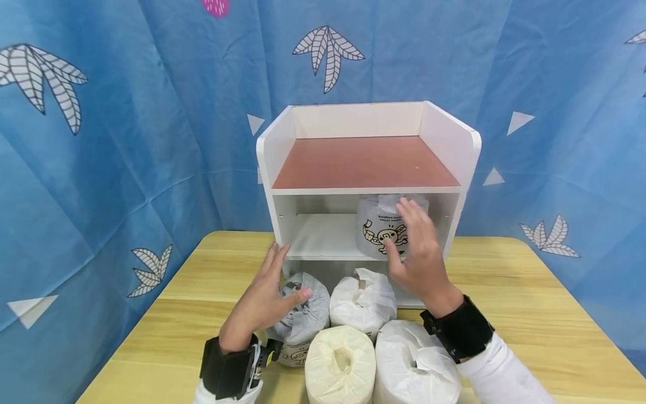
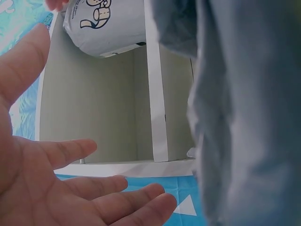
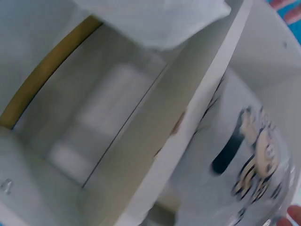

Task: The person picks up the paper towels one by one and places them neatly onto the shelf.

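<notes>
A wrapped toilet paper roll [image 1: 370,230] with a printed cartoon stands at the right on the middle shelf [image 1: 323,238] of a small white cabinet [image 1: 469,140]. My right hand [image 1: 421,258] is raised in front of that roll, fingers extended and thumb apart; whether it touches the wrapper I cannot tell. In the right wrist view, fingertips [image 3: 294,215] show beside the printed roll [image 3: 263,160]. My left hand [image 1: 267,300] spreads its fingers by the cabinet's left side, holding nothing. Below it sits a grey-wrapped roll [image 1: 315,314], partly hidden by the thumb.
A white roll [image 1: 363,306] stands before the bottom compartment. Nearer are a cream roll [image 1: 323,359] and another white roll [image 1: 404,359]. The cabinet has a brown top surface [image 1: 363,163] with raised sides. It stands on a wooden table [image 1: 171,325] before a blue patterned cloth [image 1: 202,112].
</notes>
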The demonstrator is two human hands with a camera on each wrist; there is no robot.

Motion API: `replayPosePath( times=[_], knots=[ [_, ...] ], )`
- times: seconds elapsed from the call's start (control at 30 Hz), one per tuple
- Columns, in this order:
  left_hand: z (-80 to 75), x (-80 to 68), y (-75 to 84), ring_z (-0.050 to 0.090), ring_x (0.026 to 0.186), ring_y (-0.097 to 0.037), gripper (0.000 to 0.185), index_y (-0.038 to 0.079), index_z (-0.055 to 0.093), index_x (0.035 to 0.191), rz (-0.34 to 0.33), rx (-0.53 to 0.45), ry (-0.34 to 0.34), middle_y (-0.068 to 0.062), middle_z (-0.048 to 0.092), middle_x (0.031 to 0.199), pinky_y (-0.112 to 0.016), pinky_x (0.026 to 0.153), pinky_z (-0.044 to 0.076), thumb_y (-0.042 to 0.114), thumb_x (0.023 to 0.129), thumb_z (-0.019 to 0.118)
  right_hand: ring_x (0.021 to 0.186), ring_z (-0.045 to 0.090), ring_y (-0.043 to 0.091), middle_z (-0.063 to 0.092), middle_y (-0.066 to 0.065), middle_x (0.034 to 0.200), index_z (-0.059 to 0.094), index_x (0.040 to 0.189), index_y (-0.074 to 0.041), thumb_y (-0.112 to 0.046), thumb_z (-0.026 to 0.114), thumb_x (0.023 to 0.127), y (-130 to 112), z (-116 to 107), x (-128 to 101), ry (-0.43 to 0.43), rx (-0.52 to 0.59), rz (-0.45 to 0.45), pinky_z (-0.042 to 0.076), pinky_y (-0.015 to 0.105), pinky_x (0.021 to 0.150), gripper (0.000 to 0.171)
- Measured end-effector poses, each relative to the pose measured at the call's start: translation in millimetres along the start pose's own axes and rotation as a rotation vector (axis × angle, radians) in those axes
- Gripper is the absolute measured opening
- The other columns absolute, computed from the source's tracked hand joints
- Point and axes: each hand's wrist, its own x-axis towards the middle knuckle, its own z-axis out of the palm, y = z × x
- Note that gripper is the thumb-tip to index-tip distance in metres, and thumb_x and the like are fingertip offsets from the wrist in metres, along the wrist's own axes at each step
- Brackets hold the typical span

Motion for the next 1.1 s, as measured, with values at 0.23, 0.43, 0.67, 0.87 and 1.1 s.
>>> replayPosePath(
  times=[0.23, 0.43, 0.67, 0.87, 1.1],
  knots=[
    [0.2, 0.3, -0.1, 0.019, 0.139, -0.048, 0.096, 0.015, 0.009, 0.157, 0.014, 0.001, 0.0, -0.018, -0.007, 0.16, -0.066, 0.103, 0.028, 0.042, 0.088, 0.07, 0.135, 0.037, 0.037, 0.041, 0.027, 0.144, 0.038, 0.142, 0.01, -0.008, 0.049, 0.094, -22, 7, 7, -0.27, 0.262, 0.015, 0.026, 0.039, 0.113, 0.052],
    [-1.1, 0.1, 1.3, 0.024, 0.137, -0.048, 0.096, 0.014, 0.008, 0.157, -0.003, 0.006, -0.003, -0.018, -0.008, 0.16, -0.066, 0.102, 0.029, 0.041, 0.089, 0.069, 0.142, 0.022, 0.034, 0.023, 0.022, 0.155, 0.022, 0.15, 0.007, -0.001, 0.047, 0.096, -32, 16, 22, -0.525, 0.517, 0.314, 0.021, 0.047, 0.114, 0.06],
    [-0.7, -0.1, 2.3, 0.024, 0.137, -0.048, 0.097, 0.013, 0.007, 0.157, -0.009, 0.008, -0.01, -0.019, -0.007, 0.16, -0.065, 0.103, 0.028, 0.042, 0.088, 0.069, 0.145, 0.001, 0.035, -0.002, 0.025, 0.158, -0.001, 0.149, 0.012, 0.0, 0.035, 0.099, -24, 33, 37, -0.559, 0.864, 0.658, 0.008, 0.045, 0.116, 0.063],
    [-1.3, 0.6, 2.0, 0.023, 0.137, -0.048, 0.095, 0.013, 0.009, 0.157, 0.016, 0.01, -0.002, -0.02, -0.004, 0.16, -0.066, 0.103, 0.028, 0.044, 0.089, 0.068, 0.145, -0.006, 0.037, -0.007, 0.03, 0.155, -0.007, 0.146, 0.015, 0.003, 0.031, 0.096, -19, 40, 38, -0.469, 0.996, 0.735, 0.002, 0.045, 0.116, 0.065],
    [0.2, 0.4, 0.4, 0.021, 0.139, -0.047, 0.096, 0.015, 0.009, 0.157, 0.0, 0.004, -0.004, -0.018, -0.005, 0.16, -0.066, 0.103, 0.028, 0.043, 0.088, 0.069, 0.146, -0.003, 0.031, -0.005, 0.023, 0.159, -0.008, 0.15, 0.007, -0.003, 0.031, 0.1, -13, 34, 35, -0.472, 0.964, 0.773, 0.004, 0.042, 0.117, 0.065]
  ],
)
